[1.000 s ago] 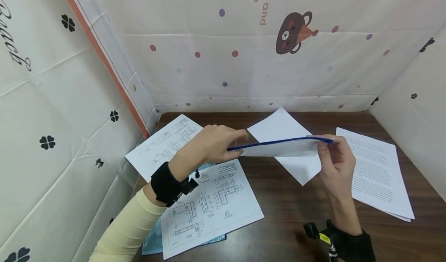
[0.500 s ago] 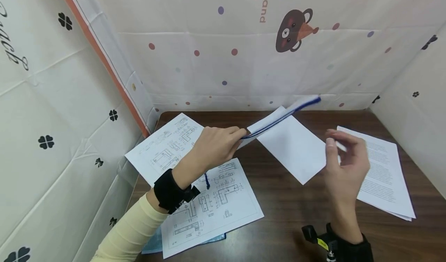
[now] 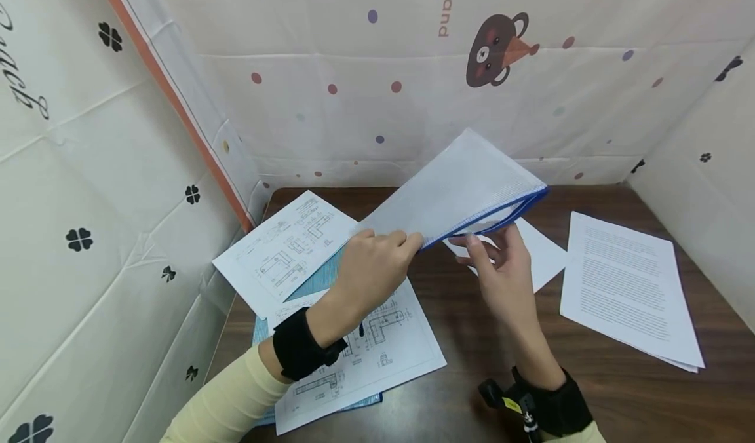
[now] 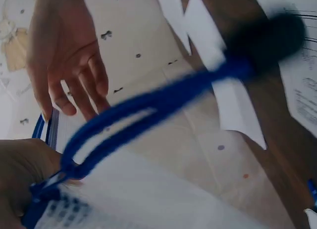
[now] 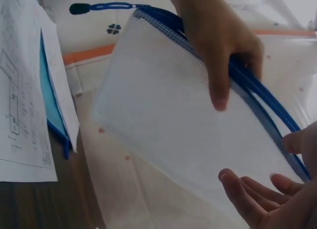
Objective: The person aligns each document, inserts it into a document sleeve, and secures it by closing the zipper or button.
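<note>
My left hand (image 3: pixel 377 269) grips one end of the blue zipper edge of a white mesh zip pouch (image 3: pixel 451 184), raised above the table. In the right wrist view the left thumb lies over the pouch's (image 5: pixel 158 110) front face. The two blue edges stand slightly parted. At this edge is my right hand (image 3: pixel 504 276); in the right wrist view its thumb touches the blue edge, and its fingers are spread and mostly straight. A blue loop strap (image 4: pixel 143 113) with a dark end hangs off the corner near my left hand (image 4: pixel 25 169).
Sheets with technical drawings (image 3: pixel 407 358) lie at left over a light blue mesh pouch (image 3: pixel 321 276). Blank white paper (image 3: pixel 545 253) is on the table behind the right hand. A stack of printed text pages (image 3: pixel 628 292) lies at right. Patterned cloth walls surround the brown table (image 3: pixel 448 390).
The right hand let go of the pouch's edge, moved right, then came back to it. The left hand kept its grip and turned the pouch, so its broad face shows.
</note>
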Available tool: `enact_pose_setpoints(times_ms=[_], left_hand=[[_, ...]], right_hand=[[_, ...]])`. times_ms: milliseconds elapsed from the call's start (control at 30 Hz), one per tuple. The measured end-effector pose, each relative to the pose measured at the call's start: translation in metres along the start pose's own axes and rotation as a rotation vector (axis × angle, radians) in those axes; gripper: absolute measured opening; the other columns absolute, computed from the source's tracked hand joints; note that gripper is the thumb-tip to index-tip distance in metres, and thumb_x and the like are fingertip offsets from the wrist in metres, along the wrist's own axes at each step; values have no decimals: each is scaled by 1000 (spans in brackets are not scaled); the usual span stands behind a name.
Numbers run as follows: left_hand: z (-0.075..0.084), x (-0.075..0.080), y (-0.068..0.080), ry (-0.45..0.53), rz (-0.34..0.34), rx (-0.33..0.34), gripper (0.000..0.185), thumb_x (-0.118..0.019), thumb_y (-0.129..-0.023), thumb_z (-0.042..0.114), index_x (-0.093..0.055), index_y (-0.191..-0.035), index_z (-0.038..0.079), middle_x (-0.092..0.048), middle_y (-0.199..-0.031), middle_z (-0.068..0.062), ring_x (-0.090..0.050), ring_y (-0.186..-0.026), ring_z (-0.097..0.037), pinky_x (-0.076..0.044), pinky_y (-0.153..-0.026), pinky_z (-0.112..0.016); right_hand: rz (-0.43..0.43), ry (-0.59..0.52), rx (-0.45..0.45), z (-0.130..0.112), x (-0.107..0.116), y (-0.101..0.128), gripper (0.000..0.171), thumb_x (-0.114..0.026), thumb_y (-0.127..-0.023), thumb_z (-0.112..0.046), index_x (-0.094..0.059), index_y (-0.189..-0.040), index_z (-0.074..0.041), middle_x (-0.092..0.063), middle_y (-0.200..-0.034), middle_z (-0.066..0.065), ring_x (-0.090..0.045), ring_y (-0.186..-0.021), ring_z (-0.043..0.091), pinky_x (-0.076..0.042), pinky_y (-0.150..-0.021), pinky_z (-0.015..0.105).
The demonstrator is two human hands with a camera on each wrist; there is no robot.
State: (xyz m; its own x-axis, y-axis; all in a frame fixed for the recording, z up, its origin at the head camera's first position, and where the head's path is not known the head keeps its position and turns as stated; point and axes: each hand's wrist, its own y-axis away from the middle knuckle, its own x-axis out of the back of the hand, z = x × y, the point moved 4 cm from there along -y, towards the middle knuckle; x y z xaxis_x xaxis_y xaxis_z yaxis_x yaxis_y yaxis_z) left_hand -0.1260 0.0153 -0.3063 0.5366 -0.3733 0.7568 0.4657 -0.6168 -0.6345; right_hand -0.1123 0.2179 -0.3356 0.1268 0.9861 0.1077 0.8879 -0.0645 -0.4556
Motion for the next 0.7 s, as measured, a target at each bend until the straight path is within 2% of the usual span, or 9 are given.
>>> enact_pose_setpoints(times_ms=[100,233,300,367,433,500,600,700], left_hand=[[3,-4,4,-22,-7,3,7,-70,-102,9,-71,-95,11,-61,-63,1,-33,-45,-7,-18,-48,-23],[3,-8,9,17,-10,31,9,-74,-98,8,-70,-90,10,-61,-61,2,-32,-44,-8,-16,-47,-22],[3,-10,11,65,-11,48,14,-79,-96,17,-70,-90,10,-62,-62,2,-33,-44,-8,-17,-45,-22],[1,-12,13,118,-13,67,27,-84,-95,32,-68,-88,11,-60,-60,3,-33,-43,-8,-17,-45,-21],[-1,-14,15,172,-12,91,42,-85,-89,50,-66,-85,12,-56,-57,4,-31,-43,-7,-17,-44,-21],[-3,-16,16,217,-6,119,50,-84,-85,59,-64,-83,13,-51,-54,5,-29,-42,-7,-17,-44,-21],[-9,-16,17,241,22,157,42,-84,-91,48,-65,-89,10,-58,-56,3,-33,-41,-6,-18,-43,-21],[-16,-13,16,256,61,196,21,-78,-99,21,-72,-112,5,-65,-60,0,-38,-41,-5,-21,-41,-20]], right_hand=[[-6,-55,-50,8,-6,-3,39,-57,-110,-8,-47,-148,-7,-65,-135,16,-76,-108,25,-64,-82,37],[-33,-76,-90,17,-10,-4,41,-51,-111,-5,-45,-151,-8,-65,-136,17,-75,-109,22,-64,-82,38],[-49,-74,-95,21,-11,-5,42,-51,-111,-4,-44,-152,-8,-65,-137,17,-75,-110,22,-64,-82,38],[-57,-66,-88,23,-11,-6,39,-50,-111,-4,-46,-151,-7,-67,-135,19,-75,-109,21,-64,-83,36],[-48,-65,-78,26,-10,-7,36,-50,-111,-3,-49,-147,-4,-68,-132,21,-76,-107,21,-64,-82,37],[-30,-71,-64,28,-9,-9,32,-50,-111,-1,-52,-142,0,-70,-128,24,-77,-103,24,-64,-81,36],[-19,-84,-46,31,-8,-10,31,-51,-110,2,-54,-140,3,-69,-127,25,-77,-99,27,-65,-79,36],[-35,-45,-27,34,-8,-11,30,-52,-110,-1,-55,-140,3,-70,-131,23,-77,-98,24,-64,-79,32]])
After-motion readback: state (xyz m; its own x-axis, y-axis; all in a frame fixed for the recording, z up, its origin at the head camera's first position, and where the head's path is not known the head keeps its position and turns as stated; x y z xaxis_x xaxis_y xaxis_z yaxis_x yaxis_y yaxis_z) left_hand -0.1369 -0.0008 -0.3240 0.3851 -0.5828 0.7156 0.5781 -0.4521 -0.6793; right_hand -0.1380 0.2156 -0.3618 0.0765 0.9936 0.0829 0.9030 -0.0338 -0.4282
